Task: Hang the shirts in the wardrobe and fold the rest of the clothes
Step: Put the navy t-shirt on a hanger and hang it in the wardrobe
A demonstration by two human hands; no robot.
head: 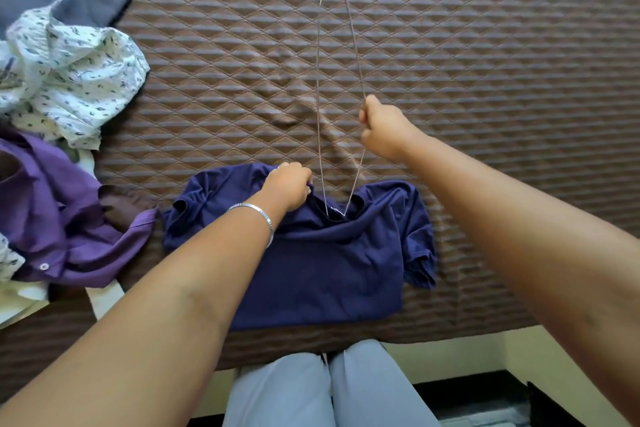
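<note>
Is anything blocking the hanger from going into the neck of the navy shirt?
Nothing visible does. The left hand holds the navy shirt collar open, and the wire hanger, gripped by the right hand, already dips into the neck opening.

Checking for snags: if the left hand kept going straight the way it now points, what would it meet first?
Probably the wire hanger: the left hand grips the navy T-shirt collar and points toward the hanger's near leg, close by. Depth is unclear.

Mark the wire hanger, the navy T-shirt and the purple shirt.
wire hanger [318,80], head view, its left wire side.
navy T-shirt [322,274], head view, chest.
purple shirt [69,218], head view, crumpled body.
</note>
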